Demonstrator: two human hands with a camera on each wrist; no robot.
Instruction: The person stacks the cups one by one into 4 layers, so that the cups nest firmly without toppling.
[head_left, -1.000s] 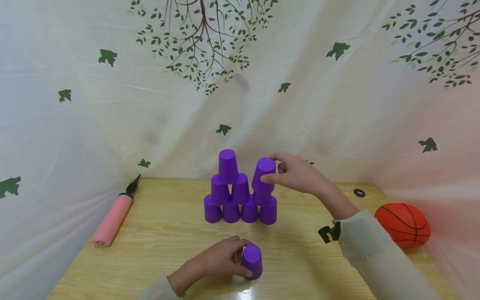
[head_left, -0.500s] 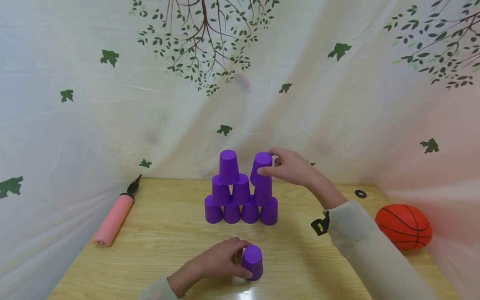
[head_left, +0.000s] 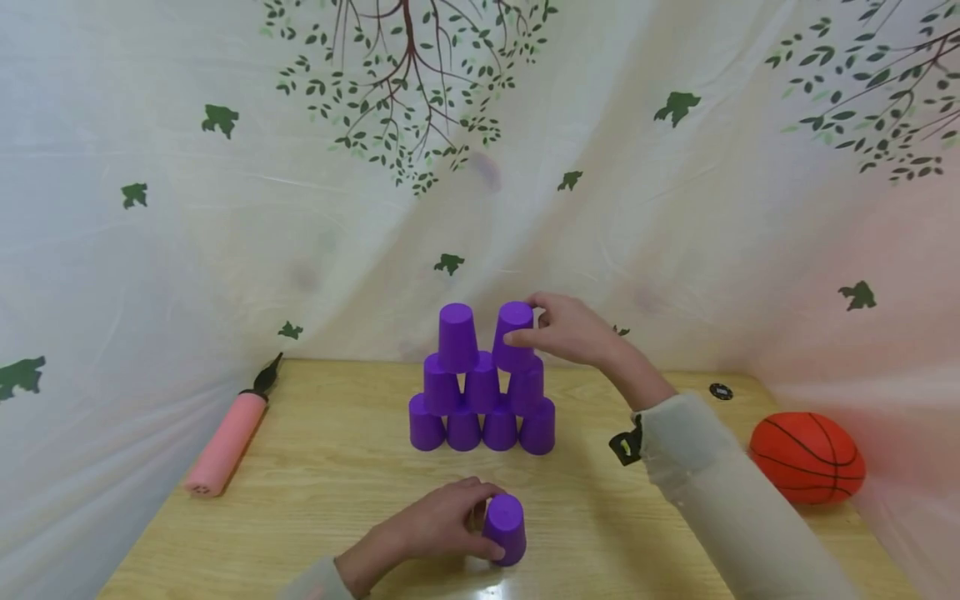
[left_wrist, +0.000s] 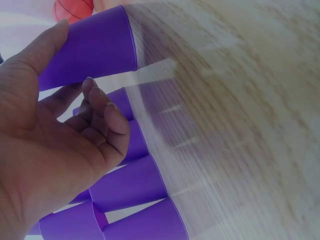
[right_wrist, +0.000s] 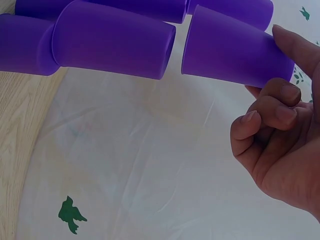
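Note:
Upside-down purple cups stand stacked at the table's middle: a bottom row (head_left: 463,429) of several, a middle row (head_left: 482,385) of three, and one top cup (head_left: 457,337) at the left. My right hand (head_left: 573,332) pinches another purple cup (right_wrist: 235,47) between thumb and fingers, mouth down, right of that top cup. A narrow gap shows in the right wrist view between its rim and the middle-row cup (right_wrist: 112,42) beneath. Nearer me, my left hand (head_left: 442,521) holds an upside-down purple cup (left_wrist: 95,47) at the tabletop, thumb and index finger on its sides.
A pink hand pump (head_left: 228,442) with a black nozzle lies at the left. On the right are a red basketball-patterned ball (head_left: 806,457) and a black round chip (head_left: 721,391). A white patterned curtain (head_left: 360,250) hangs close behind the stack.
My right hand has moved the cup left and slightly up, from over the right end of the stack toward the top cup. My left hand keeps its place on its cup.

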